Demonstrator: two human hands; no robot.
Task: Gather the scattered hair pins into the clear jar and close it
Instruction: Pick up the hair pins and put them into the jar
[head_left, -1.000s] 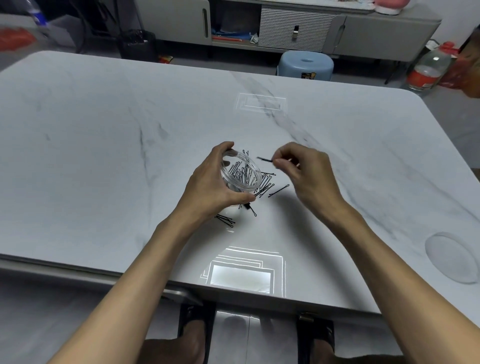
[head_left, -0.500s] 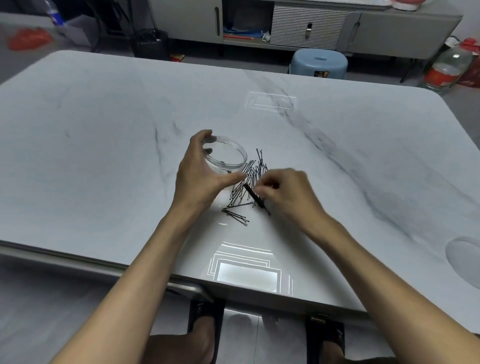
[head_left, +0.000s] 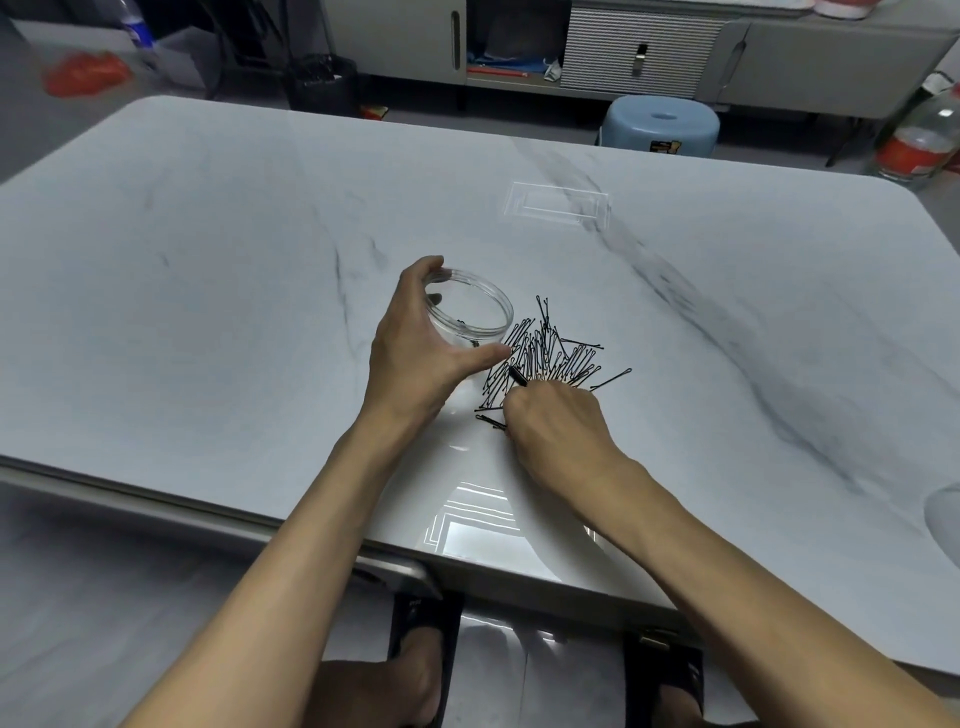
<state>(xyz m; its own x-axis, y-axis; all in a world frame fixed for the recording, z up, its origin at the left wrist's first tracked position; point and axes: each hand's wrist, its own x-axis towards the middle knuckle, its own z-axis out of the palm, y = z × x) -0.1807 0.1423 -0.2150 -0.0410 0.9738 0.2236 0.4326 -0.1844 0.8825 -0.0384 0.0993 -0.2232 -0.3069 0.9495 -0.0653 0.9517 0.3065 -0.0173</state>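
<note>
**Dozens of pins loose beside an almost empty jar**

Dozens of thin black pins (head_left: 545, 356) lie heaped on the surface (head_left: 260, 249), just right of the jar (head_left: 470, 317). My left hand (head_left: 421, 353) wraps the jar's near wall, thumb toward the pile. My right hand (head_left: 553, 421) rests fingers-down on the pile's near edge, pinched on a dark pin that juts out toward the jar. I judge the pins light, stiff and springy; flat on glossy stone they should slide, so a pinch at a raised looped end suits best. The jar looks like light, rigid clear plastic, best held around its wall. My right fingertips are hidden beneath the hand. Whether the specks inside the jar are pins is unclear. A clear disc (head_left: 943, 519), cut off at the right edge, may be the lid.
</note>
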